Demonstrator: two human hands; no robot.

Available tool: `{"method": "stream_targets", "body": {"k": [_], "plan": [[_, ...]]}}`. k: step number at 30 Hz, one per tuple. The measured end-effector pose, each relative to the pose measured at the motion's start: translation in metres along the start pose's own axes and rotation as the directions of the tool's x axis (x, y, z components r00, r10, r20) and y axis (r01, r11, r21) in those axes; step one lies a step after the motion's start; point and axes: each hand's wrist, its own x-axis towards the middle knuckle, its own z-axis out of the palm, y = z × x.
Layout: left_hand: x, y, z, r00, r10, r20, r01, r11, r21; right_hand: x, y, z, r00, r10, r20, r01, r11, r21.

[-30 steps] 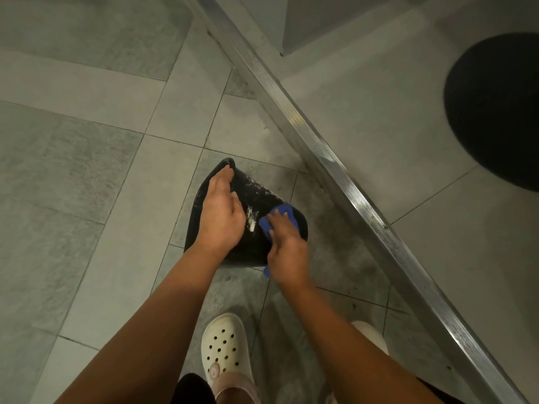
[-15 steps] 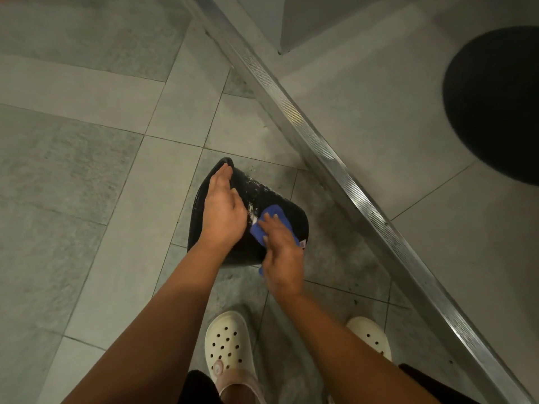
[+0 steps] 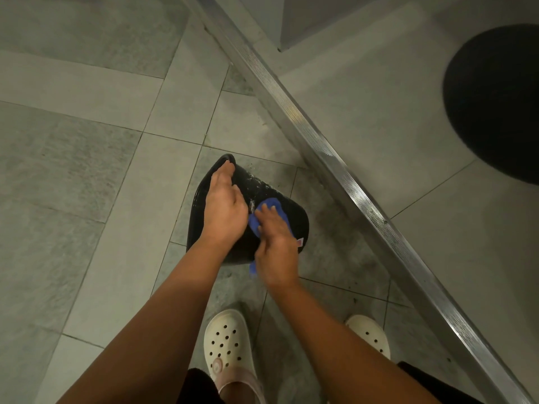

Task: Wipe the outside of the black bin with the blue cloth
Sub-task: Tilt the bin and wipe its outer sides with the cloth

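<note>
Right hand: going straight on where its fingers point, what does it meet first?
The right hand would likely sweep more speckled bin wall past the cloth, narrowly missing the left hand; depth is unclear.

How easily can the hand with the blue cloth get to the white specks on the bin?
Probably easily. The right hand presses the blue cloth on the black bin, and the white specks lie just past its fingers. The left hand rests beside them, not over them.
</note>
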Motion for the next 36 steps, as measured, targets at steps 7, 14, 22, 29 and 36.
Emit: {"method": "stream_targets", "body": {"k": [7,14,22,29,36], "plan": [[0.002,0.000,0.000,1.000,-0.029,0.005,0.029,0.997,-0.066,0.033,0.006,-0.003,0.993,0.111,-0.047,-0.112,0.993,-0.023],[-0.001,-0.005,-0.001,1.000,-0.026,-0.005,0.025,0.997,-0.069,0.017,0.002,0.002,0.997,-0.074,-0.003,0.074,0.997,-0.024],[-0.001,-0.002,0.000,1.000,-0.007,-0.017,0.006,0.997,-0.081,0.018,0.001,0.000,0.999,0.019,-0.046,-0.022,0.999,-0.050],[0.000,-0.009,0.001,1.000,0.002,-0.001,-0.002,0.994,-0.108,0.045,0.005,-0.001,0.999,-0.002,0.035,0.003,1.000,-0.016],[0.000,-0.006,0.003,0.999,0.024,0.028,-0.021,0.995,-0.102,0.013,0.004,-0.005,1.000,0.019,-0.006,-0.019,0.999,-0.036]]}}
